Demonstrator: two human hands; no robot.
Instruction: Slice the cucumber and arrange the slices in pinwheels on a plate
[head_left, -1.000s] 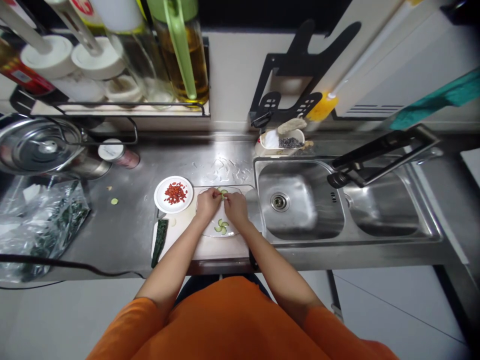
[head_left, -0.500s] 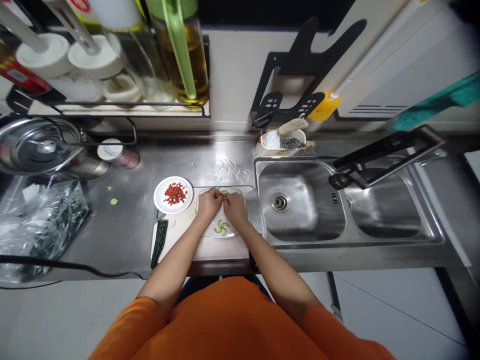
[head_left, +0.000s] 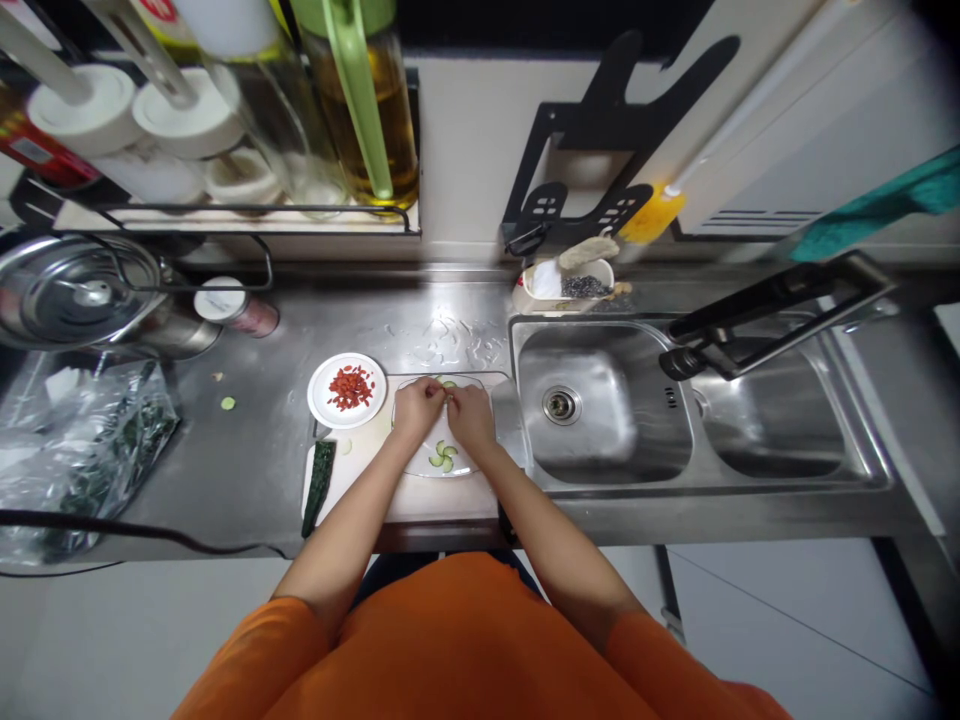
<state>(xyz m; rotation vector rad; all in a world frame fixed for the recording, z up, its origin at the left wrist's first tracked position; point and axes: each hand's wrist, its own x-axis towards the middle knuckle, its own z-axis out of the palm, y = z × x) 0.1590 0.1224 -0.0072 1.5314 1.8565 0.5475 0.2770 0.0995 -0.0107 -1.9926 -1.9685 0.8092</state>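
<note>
My left hand (head_left: 418, 408) and my right hand (head_left: 470, 412) meet over the far part of a clear plate (head_left: 420, 468), fingertips pinched close together. Whatever they pinch is too small to make out. Just beyond the fingertips shows a bit of green cucumber slice (head_left: 448, 384). Nearer to me on the plate, several cucumber slices (head_left: 443, 457) lie in a pinwheel. Under the plate is a white cutting board (head_left: 420, 505). A dark green cucumber piece (head_left: 319, 486) lies at the board's left edge. A white plate (head_left: 319, 405) of red goji berries (head_left: 351, 388) sits at the board's far left corner.
To the right is a double steel sink (head_left: 607, 400) with a black faucet (head_left: 739, 310). A plastic bag of greens (head_left: 112, 450), a lidded pot (head_left: 90, 290) and a small jar (head_left: 236, 307) stand left. Above hangs a rack (head_left: 247, 215) with bottles. Water wets the counter (head_left: 450, 335).
</note>
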